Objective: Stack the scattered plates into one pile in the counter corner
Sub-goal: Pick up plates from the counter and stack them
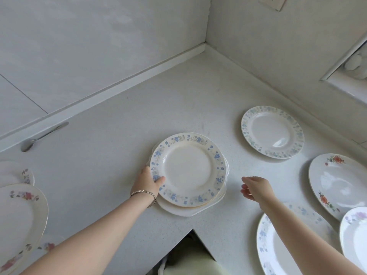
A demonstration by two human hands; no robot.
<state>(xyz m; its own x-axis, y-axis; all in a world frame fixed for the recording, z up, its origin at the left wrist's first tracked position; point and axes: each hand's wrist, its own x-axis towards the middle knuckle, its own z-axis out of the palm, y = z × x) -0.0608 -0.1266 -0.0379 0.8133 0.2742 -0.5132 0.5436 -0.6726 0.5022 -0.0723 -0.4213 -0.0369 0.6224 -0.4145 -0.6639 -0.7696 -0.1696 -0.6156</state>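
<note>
Surface: a white speckled counter [119, 120], L-shaped, with a raised lip along the back where it meets the walls.
Room: two pale tiled walls [99, 46] meet in a corner at the top; a white socket [273, 2] sits high on the right-hand wall, and a window frame [341, 76] is at the right edge.
Pile: one pile [178, 210] in mid-counter, near the front notch and well short of the wall corner; its top plate [188, 169] has a blue flowered rim. How many lie under it I cannot tell.
Loose plates, right: four, namely a blue-rimmed plate [272, 132], a red-flowered plate [337, 183], a second blue-rimmed plate [278, 245] under the forearm, and a purple-flowered plate [355, 235].
Loose plates, left: at least two, a pink-flowered plate [19, 215] and a small plate [25, 175] behind it.
Cutlery: one spoon [42, 135] against the back lip.
Left hand [147, 181]: grips the pile's left edge, thumb on the top rim; a bracelet [144, 193] is on the wrist.
Right hand [256, 188]: hovers just right of the pile, fingers loosely curled, holding nothing.
</note>
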